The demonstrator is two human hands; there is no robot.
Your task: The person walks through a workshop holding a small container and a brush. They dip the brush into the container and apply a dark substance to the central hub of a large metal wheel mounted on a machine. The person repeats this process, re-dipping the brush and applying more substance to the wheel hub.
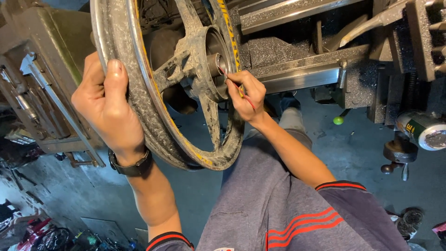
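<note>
I grip the grimy silver cast-alloy motorcycle wheel with yellow rim striping with my left hand, clenched round the outer rim at its left edge, thumb laid flat along the rim's face and the fingers wrapped behind, out of sight. A black wristwatch sits on that wrist. The wheel stands on edge in front of me, slightly tilted, its lower rim just above my lap and my grey shorts with red stripes; its top runs out past the upper edge of the view.

My right hand is at the middle of the wheel, pinched shut on a thin red rod-like tool. The tool's tip touches the round metal hub bore where the dusty spokes meet, and its other end runs down across my palm towards the wrist.

Behind the wheel, a heavy grey steel machine bed, rough and gritty, runs along to the right, with a bright metal rail at its near edge. Near the right edge of the view a green and silver can lies on its side. Below it is a dark cast handwheel. A small yellow-green ball rests on the grey concrete floor, well apart from my hands.
</note>
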